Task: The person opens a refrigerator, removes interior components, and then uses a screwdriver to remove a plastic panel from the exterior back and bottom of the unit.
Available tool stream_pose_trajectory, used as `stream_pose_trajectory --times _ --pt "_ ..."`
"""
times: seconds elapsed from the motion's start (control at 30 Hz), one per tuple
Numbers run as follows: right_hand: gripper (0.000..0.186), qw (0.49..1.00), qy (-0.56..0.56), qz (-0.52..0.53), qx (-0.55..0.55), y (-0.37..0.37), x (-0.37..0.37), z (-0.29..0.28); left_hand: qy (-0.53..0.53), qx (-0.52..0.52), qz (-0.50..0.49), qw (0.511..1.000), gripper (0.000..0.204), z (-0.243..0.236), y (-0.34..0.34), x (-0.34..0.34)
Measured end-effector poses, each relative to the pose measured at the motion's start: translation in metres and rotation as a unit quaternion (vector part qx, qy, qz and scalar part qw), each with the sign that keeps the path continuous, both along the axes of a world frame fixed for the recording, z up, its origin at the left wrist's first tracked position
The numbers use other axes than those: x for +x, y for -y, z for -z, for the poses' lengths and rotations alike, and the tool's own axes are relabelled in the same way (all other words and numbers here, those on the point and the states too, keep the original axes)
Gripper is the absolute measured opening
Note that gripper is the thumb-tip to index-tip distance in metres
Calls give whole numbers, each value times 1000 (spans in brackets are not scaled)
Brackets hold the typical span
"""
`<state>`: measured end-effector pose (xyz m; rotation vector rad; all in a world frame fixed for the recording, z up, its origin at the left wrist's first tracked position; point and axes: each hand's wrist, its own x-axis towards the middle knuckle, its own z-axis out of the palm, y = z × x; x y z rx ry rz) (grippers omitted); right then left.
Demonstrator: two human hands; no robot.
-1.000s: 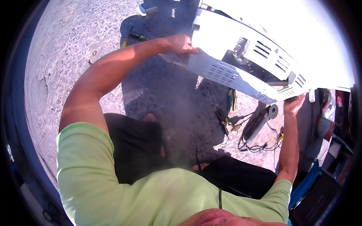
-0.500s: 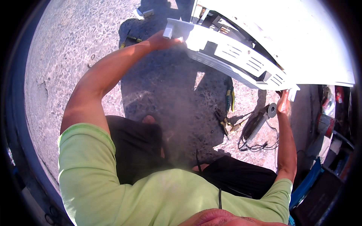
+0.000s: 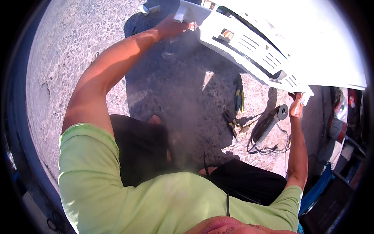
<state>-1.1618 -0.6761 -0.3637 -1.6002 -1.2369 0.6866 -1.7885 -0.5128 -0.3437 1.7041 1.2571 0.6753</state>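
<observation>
A white slotted plastic panel spans the space between my two hands, slanting down from far left to nearer right. My left hand is closed around its left end, fingers partly hidden by the panel. At the opposite end my right hand grips the corner from below. Right along the panel's far side lies a large white casing, overexposed in the sun. A dark gap shows between the two at the upper left, so I cannot tell how fully they touch.
On the rough stone ground lie pliers with yellow-green handles, a second plier-like tool and a corded angle grinder near my right forearm. A small white piece lies at the far left. Mixed items crowd the right edge, including a blue object.
The panel has shifted away from me and slightly right, its left end more than its right. My left hand has moved farther out with it; my right hand moved a little right.
</observation>
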Motion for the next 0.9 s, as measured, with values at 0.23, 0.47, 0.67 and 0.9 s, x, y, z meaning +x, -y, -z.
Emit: stream_pose_trajectory --times 0.23,0.47,0.67,0.9 --pt "60 1000 -9 22 1 -19 -12 -9 -407 297 77 861 26 64 -86 4" --pt "66 999 -9 21 -33 -14 9 -14 -191 148 -63 968 29 57 -87 39" --pt "67 999 -9 25 -26 -22 -8 -14 -113 80 -99 985 32 56 -81 27" --pt "67 997 -20 33 -59 -13 -4 -23 -207 76 -7 975 63 1 -57 46"
